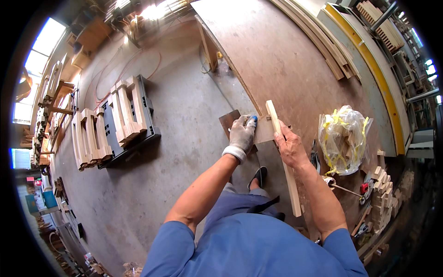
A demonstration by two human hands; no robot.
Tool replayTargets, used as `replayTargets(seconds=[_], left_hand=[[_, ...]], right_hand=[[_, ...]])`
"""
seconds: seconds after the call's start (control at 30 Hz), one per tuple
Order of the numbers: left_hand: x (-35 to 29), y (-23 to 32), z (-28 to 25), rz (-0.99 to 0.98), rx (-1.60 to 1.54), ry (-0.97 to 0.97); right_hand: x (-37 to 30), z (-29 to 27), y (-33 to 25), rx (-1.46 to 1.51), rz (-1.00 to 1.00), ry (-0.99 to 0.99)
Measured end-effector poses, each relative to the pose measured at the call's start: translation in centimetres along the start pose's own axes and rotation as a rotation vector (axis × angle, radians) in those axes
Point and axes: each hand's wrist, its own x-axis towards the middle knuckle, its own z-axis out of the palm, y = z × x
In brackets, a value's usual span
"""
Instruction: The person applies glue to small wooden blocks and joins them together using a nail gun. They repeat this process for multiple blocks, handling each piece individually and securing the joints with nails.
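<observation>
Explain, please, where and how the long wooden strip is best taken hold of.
I would grip the wooden strip near its middle, across its narrow width, coming from the right, the side where the right hand holds it. It is long, straight and slender, with one end pointing toward the body, so a middle hold should balance it best.

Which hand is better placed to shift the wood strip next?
Probably the right: the right hand has the strip in its grip, while the gloved left hand sits to the strip's left, and whether it holds anything is unclear.
</observation>
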Motion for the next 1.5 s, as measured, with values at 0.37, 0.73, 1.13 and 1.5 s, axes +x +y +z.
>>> replayTargets(seconds=[0.37,0.73,1.13,1.5], left_hand=[[0.3,1.0,0.5,-0.031,0.032,0.073],[-1.7,0.1,1.4,-0.246,-0.175,0.166],[-3.8,2.8,-0.4,-0.231,0.124,0.002],[-1.6,0.8,2.4,-0.071,-0.073,0.076]], right_hand=[[-13.3,-0.4,6.2,-0.082,0.119,-0.122],[-9.0,-1.4,1.3,0.266,0.159,-0.079],[-4.9,-2.1,0.3,0.277,0.113,-0.045],[0.6,-2.8,0.3,0.156,0.038,-0.124]])
